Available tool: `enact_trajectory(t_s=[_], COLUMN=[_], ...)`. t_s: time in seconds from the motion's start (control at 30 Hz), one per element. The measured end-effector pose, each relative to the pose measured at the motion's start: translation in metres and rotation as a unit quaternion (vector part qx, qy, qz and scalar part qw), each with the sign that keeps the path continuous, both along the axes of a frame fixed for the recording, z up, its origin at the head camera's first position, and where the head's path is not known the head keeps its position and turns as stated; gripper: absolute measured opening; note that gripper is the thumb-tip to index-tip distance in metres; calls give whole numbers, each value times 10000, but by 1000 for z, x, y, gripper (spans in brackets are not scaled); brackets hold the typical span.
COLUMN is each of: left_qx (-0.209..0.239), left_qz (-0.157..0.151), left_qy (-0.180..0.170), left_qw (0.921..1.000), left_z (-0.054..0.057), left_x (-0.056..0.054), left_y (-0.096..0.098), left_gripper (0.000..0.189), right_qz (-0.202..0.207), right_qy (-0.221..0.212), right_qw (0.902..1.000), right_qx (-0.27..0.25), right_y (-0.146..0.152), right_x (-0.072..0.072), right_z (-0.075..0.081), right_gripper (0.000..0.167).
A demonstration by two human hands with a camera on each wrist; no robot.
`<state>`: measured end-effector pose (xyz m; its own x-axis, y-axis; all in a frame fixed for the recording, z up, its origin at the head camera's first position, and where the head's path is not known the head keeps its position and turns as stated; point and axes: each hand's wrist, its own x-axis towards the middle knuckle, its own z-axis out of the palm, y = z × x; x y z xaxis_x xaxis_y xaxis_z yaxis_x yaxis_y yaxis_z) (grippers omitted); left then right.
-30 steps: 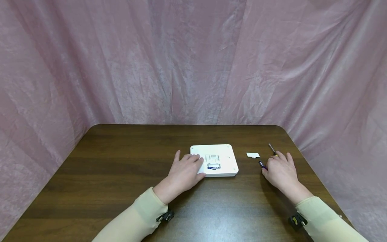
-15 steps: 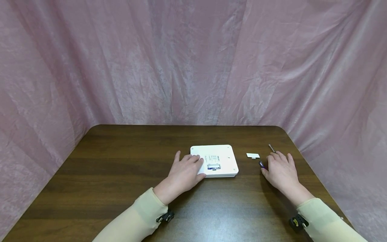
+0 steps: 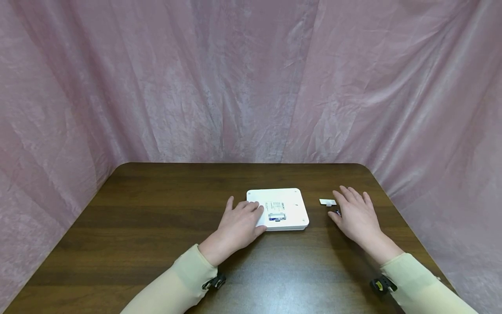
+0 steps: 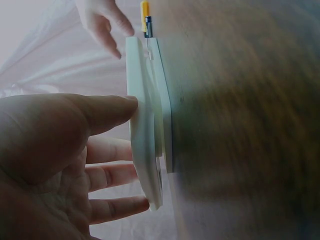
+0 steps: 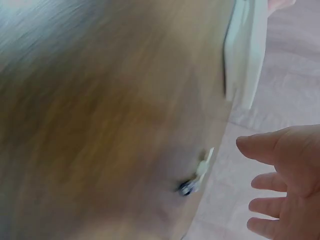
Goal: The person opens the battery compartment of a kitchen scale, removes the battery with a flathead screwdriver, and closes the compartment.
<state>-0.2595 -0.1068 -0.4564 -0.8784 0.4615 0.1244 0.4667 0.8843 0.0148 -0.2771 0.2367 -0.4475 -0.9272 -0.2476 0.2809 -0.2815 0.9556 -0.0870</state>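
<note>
A flat white device (image 3: 288, 198), like a scale turned upside down, lies on the table with a label and an uncovered battery compartment (image 3: 277, 216) facing up. A battery shows inside the compartment. My left hand (image 3: 238, 223) rests on the device's left side, fingers and thumb touching its top face. My right hand (image 3: 357, 218) hovers with spread fingers above a loose dark battery (image 5: 186, 188), holding nothing. Just beyond that battery lies a small white battery cover (image 3: 327, 202). A screwdriver with a yellow handle (image 4: 145, 9) shows in the left wrist view; the right hand hides it in the head view.
The brown wooden table (image 3: 157, 209) has rounded far corners. Behind it hangs a pink velvet curtain (image 3: 219, 83). A dark wrist camera (image 3: 214, 281) sits at the left cuff, another (image 3: 383, 284) at the right.
My right hand has lifted off the screwdriver and moved left, over the loose battery and close to the cover, its fingers spreading. The left hand and the device have stayed put.
</note>
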Motion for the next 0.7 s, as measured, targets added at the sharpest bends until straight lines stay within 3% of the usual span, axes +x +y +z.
enact_trajectory(t_s=[0.33,0.7], left_qx=[-10,-46], left_qz=[9,7], left_qy=[-28,0], left_qw=[10000,10000], left_z=[0,1], left_x=[1,1], left_y=[0,0], left_gripper=[60,60], right_qz=[644,1248], right_qy=[323,26], right_qw=[9972,9912], right_qx=[-185,-439], right_y=[-31,-62], right_x=[-1,-3], right_z=[11,16], right_gripper=[58,49])
